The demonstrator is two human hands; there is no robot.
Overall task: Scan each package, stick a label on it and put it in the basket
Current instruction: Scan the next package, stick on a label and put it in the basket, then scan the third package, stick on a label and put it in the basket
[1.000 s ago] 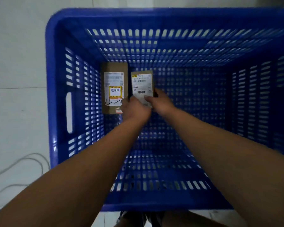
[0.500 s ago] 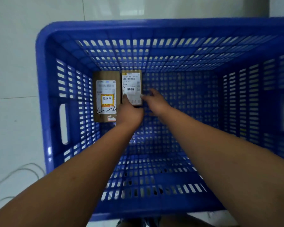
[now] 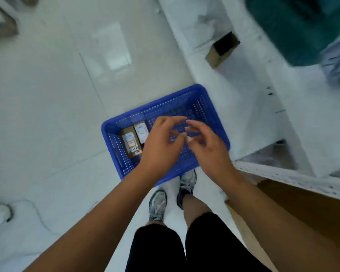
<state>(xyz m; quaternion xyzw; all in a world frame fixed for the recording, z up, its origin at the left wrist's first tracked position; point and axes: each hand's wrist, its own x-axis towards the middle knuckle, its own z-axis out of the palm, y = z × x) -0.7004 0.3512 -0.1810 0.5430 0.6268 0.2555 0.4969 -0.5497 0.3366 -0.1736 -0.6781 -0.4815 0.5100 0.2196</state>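
Lying snug at one end of the blue basket (image 3: 117, 154), likely to save room, are the big package (image 3: 130, 143) and small package (image 3: 141, 132), so the left hand (image 3: 161, 148) and right hand (image 3: 208, 148) hover above, loose and empty.

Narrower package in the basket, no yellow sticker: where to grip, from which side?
Probably from above, pinching its two short ends. The narrower package lies flat, label up, one long side close against the yellow-sticker package, leaving no finger gap there. The basket walls block a sideways approach.
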